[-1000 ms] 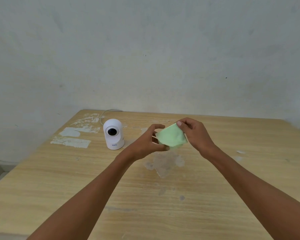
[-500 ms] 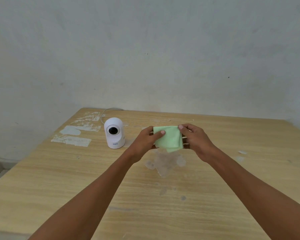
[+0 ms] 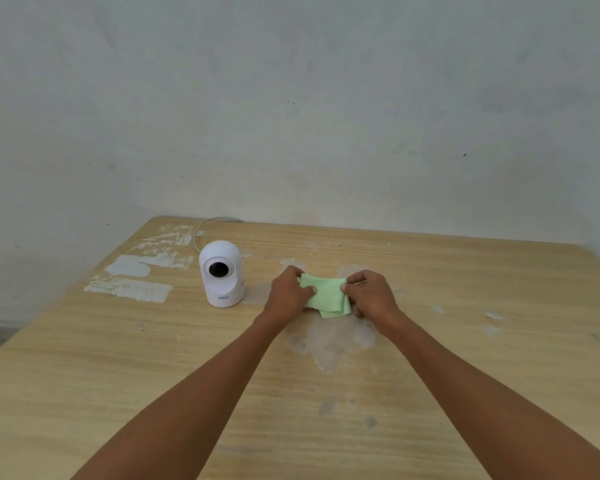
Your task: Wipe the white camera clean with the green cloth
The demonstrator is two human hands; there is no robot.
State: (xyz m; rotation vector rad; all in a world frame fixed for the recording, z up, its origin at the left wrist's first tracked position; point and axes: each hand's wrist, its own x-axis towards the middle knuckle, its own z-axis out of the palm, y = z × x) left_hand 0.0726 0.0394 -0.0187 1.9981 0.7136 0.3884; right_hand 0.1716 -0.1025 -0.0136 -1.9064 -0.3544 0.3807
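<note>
Two bare hands hold a folded green cloth (image 3: 326,295) above a wooden table (image 3: 118,358). Left hand (image 3: 289,295) and right hand (image 3: 369,295) pinch opposite edges, fingers closed. A white camera (image 3: 221,273) stands upright at nine o'clock from the cloth, apart.

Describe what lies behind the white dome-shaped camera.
Behind the white dome-shaped camera, a thin pale cable curves across the wooden table; its plug end is hidden by the body.
</note>
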